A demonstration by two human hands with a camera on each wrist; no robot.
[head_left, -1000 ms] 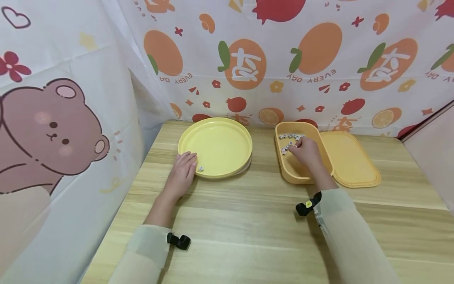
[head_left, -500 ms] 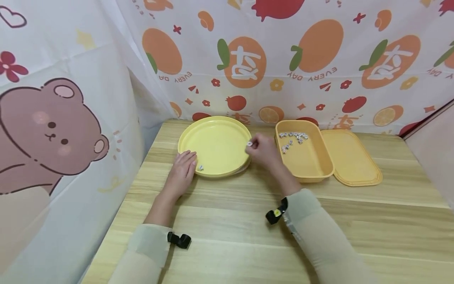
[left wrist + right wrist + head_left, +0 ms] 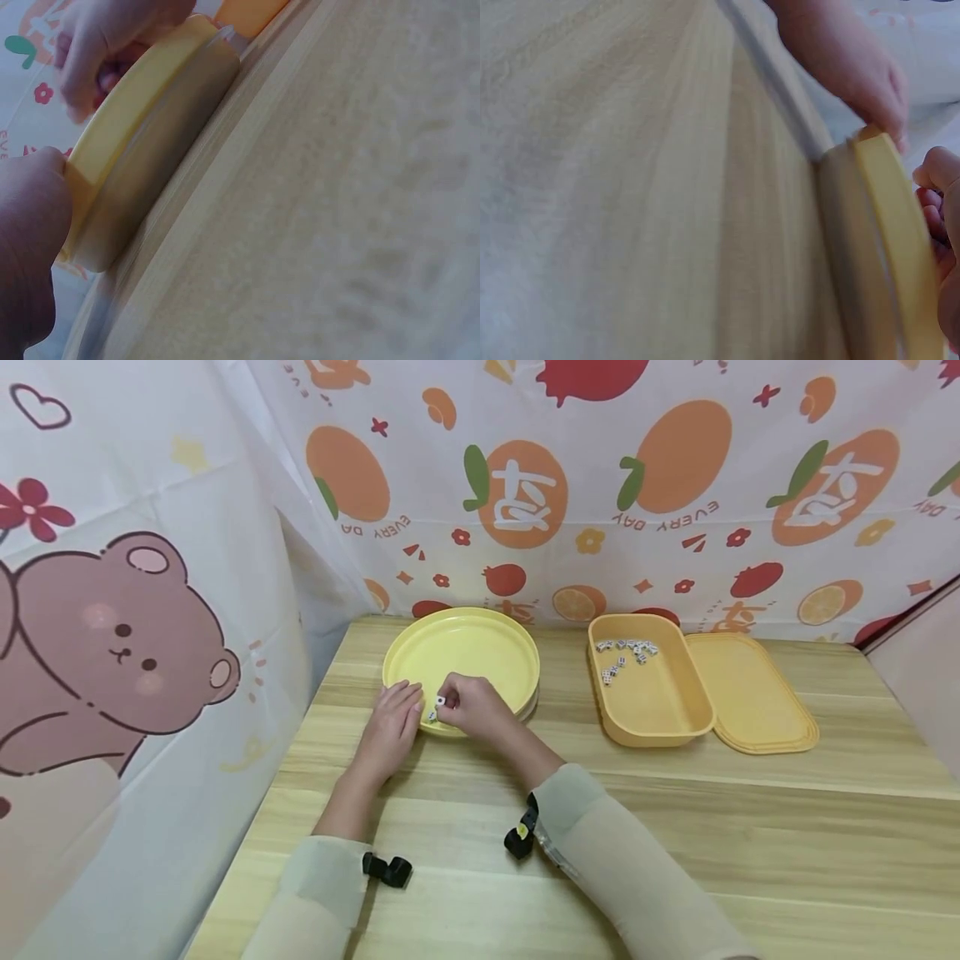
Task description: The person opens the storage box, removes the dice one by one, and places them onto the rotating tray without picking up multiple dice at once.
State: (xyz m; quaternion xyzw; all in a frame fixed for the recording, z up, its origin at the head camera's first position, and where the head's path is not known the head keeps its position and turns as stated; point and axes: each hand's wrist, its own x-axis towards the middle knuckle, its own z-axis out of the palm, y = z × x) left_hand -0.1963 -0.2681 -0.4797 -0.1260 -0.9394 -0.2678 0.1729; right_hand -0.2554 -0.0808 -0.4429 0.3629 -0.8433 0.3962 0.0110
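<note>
In the head view, a round yellow tray [image 3: 480,647] stands on the wooden table, raised on something pale beneath it. My left hand [image 3: 388,731] rests on its near-left rim with fingers lying straight. A white die [image 3: 432,717] lies inside the tray close to those fingers. Between thumb and fingers my right hand [image 3: 474,703] pinches another white die [image 3: 440,701], held just above the near-left part of the tray. In the left wrist view the tray's side wall [image 3: 124,142] shows, and the right hand [image 3: 112,45] is over it; the dice are hidden there.
To the right stands an orange-yellow rectangular box [image 3: 660,706], with several white dice [image 3: 637,648] scattered toward its far and left side. Its flat lid [image 3: 753,693] lies on the table [image 3: 675,843] to the box's right. A printed curtain [image 3: 585,493] hangs behind.
My right hand has moved left from the box to the near-left of the tray, carrying a die. The left hand has stayed on the rim.
</note>
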